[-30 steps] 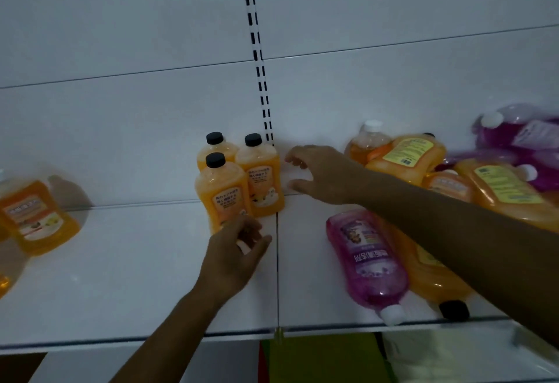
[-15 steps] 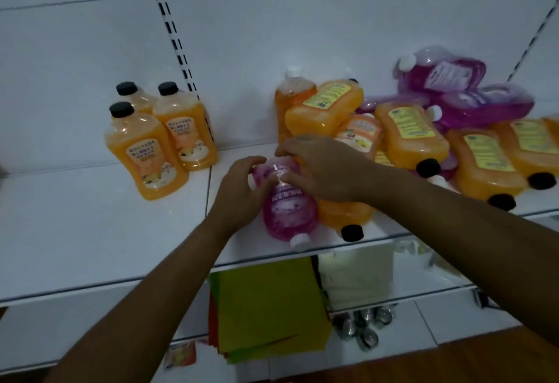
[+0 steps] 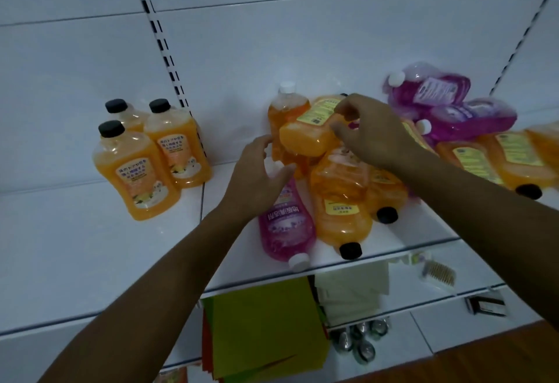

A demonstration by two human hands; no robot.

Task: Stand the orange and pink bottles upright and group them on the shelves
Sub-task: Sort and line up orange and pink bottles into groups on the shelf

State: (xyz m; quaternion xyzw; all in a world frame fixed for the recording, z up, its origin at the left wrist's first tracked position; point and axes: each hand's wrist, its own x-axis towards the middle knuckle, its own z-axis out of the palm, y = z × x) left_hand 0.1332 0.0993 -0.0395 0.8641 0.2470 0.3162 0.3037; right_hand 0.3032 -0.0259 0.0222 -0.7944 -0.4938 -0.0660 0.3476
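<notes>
I think the pile can slip and roll off the shelf (image 3: 121,261) if I pull fast, because my right hand (image 3: 375,134) pinches the top orange bottle (image 3: 305,137) lying there while my left hand (image 3: 257,180) waits beside, fingers spread.

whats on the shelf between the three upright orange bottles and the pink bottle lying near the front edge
Only bare white shelf lies between the upright orange bottles and the pink bottle; the left hand hovers over it in the head view.
</notes>
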